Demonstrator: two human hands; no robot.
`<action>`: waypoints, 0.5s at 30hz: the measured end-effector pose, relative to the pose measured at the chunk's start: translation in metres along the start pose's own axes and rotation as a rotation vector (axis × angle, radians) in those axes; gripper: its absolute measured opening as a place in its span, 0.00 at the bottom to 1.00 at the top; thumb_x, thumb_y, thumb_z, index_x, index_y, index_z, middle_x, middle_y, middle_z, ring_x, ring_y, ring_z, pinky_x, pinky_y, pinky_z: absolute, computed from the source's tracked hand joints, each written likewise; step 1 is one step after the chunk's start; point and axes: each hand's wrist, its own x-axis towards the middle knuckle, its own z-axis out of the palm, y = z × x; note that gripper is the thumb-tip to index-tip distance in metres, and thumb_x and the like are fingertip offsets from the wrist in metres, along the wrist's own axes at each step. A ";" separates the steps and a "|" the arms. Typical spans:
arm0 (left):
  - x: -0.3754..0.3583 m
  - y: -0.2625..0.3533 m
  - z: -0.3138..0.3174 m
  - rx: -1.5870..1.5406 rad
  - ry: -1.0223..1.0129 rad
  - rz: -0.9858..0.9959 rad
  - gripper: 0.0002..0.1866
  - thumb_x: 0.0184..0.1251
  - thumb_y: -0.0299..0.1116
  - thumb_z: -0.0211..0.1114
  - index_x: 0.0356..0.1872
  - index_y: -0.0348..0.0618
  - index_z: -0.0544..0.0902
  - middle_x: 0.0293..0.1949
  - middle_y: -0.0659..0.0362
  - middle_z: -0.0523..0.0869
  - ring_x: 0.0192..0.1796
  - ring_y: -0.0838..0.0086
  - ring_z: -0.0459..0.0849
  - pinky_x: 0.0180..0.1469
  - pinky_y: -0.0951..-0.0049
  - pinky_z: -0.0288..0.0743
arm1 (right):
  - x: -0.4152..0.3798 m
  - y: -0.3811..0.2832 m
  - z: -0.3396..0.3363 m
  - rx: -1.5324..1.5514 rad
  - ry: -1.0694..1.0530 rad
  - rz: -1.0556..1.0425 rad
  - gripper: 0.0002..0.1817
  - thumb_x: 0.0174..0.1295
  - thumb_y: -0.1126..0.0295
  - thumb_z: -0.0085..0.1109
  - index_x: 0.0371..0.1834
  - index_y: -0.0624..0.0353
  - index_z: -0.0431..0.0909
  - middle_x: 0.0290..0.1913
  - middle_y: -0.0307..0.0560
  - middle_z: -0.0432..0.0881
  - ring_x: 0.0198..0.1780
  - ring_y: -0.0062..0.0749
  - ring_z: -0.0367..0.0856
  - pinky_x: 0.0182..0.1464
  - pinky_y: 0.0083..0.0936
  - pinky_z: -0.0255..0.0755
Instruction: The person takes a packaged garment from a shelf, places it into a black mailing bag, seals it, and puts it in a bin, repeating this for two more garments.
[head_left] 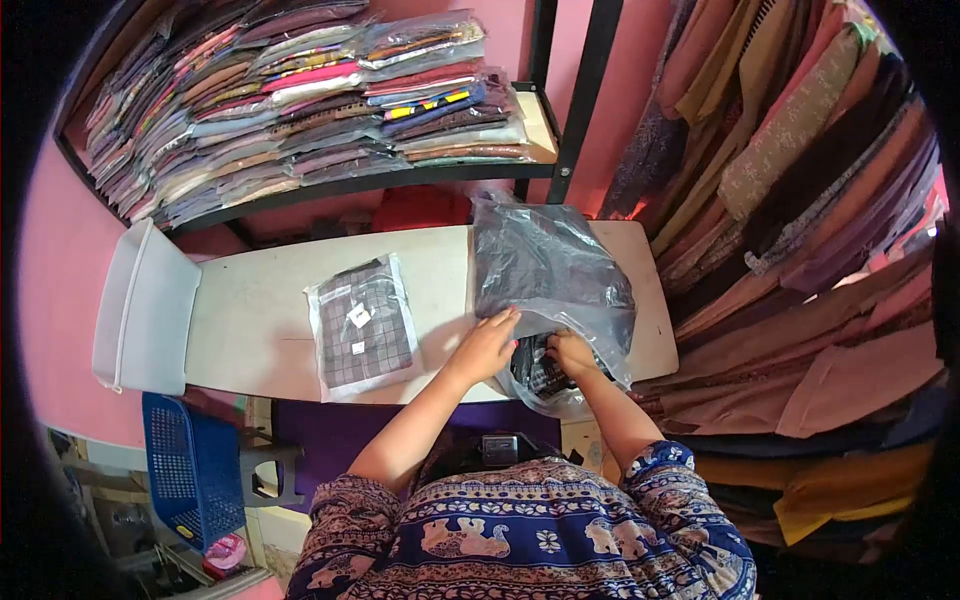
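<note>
A large clear plastic bag (552, 258) with dark cloth inside lies at the right of the white table, its opening towards me. My left hand (487, 347) holds the left edge of that opening between thumb and fingers. Inside the mouth of the bag, my right hand (573, 352) has its fingers curled on a dark patterned cloth (542, 370); the fingertips are partly hidden. To the left of my hands lies a flat packet of grey checked cloth (366, 330) in clear plastic, with small white labels on it.
A pale grey bin (143, 310) stands at the left end of the white table (250, 300). Behind, a black-framed shelf (380, 178) carries stacks of bagged garments (300, 100). Hanging clothes (790, 200) crowd the right side. Below left is a blue basket (195, 475).
</note>
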 end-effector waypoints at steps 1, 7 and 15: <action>-0.001 0.001 0.001 -0.003 0.013 -0.003 0.28 0.63 0.31 0.58 0.65 0.35 0.67 0.67 0.45 0.67 0.68 0.56 0.67 0.68 0.62 0.61 | -0.004 -0.008 -0.005 0.371 -0.029 0.060 0.08 0.56 0.66 0.59 0.34 0.59 0.78 0.38 0.54 0.79 0.46 0.52 0.76 0.49 0.41 0.70; 0.002 0.004 0.000 -0.006 0.050 -0.033 0.28 0.62 0.31 0.59 0.64 0.36 0.67 0.67 0.48 0.67 0.67 0.56 0.68 0.66 0.64 0.64 | -0.004 -0.008 -0.016 -0.032 0.079 -0.205 0.08 0.61 0.66 0.55 0.35 0.60 0.77 0.38 0.57 0.79 0.43 0.56 0.76 0.46 0.43 0.69; 0.000 0.007 -0.002 -0.007 0.077 -0.028 0.29 0.63 0.32 0.59 0.66 0.37 0.66 0.69 0.49 0.64 0.67 0.56 0.68 0.66 0.64 0.64 | -0.035 -0.015 -0.028 0.054 0.414 -0.219 0.10 0.63 0.63 0.55 0.36 0.58 0.76 0.35 0.56 0.80 0.40 0.48 0.79 0.42 0.41 0.70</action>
